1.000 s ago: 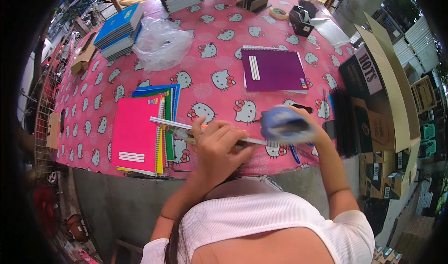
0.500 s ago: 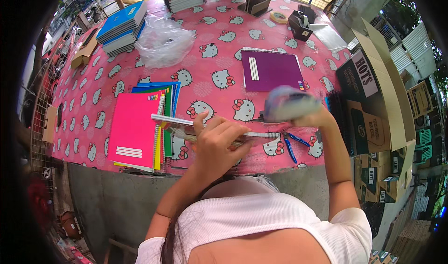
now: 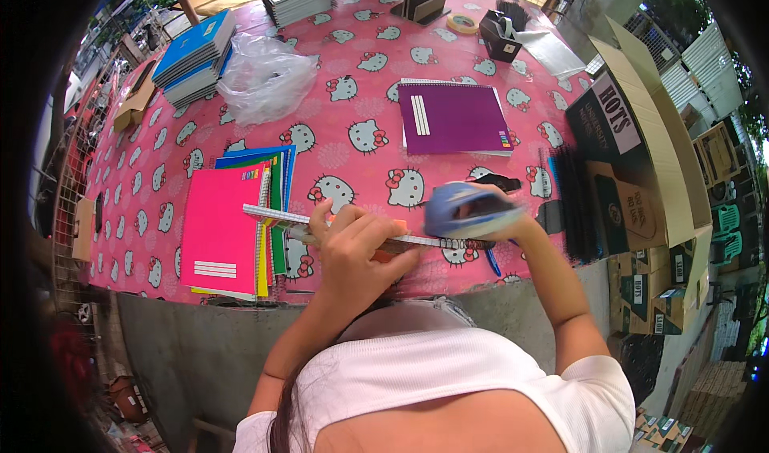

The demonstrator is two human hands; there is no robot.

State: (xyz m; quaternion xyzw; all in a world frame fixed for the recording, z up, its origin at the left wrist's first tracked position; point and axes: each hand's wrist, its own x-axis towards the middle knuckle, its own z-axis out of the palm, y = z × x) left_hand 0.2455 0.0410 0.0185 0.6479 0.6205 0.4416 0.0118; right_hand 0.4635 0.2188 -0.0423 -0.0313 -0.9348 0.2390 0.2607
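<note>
A: What was nearest, by the front edge?

B: The left hand (image 3: 356, 245), its fingers curled over and its thumb below, pinching a thin spiral-bound notebook (image 3: 280, 215) on edge just inside the rim of the tabletop (image 3: 352, 153). The right hand (image 3: 511, 219) was wrapped around a blue tool (image 3: 460, 213), too blurred to tell its kind, near the notebook's right end. I couldn't tell whether they touched.

A: And how much room did they have?

B: Little sideways. On the left, the held notebook overlapped the edge of a pink notebook (image 3: 224, 237) in the view, the top one of a pile almost at the front rim. Below the blue tool lay a slim blue handle (image 3: 493, 262). On the right stood a dark bristly bundle (image 3: 573, 205), with an open carton (image 3: 653, 157) beyond it.

A: Farther out?

B: A strip of pink cover ran between the hands and a purple notebook (image 3: 456, 116). Left of that, a wide gap led to a clear plastic bag (image 3: 264, 80) against a blue notebook stack (image 3: 192, 56). Toward the far edge sat a black dispenser (image 3: 499, 43) and a tape roll (image 3: 462, 24).
</note>
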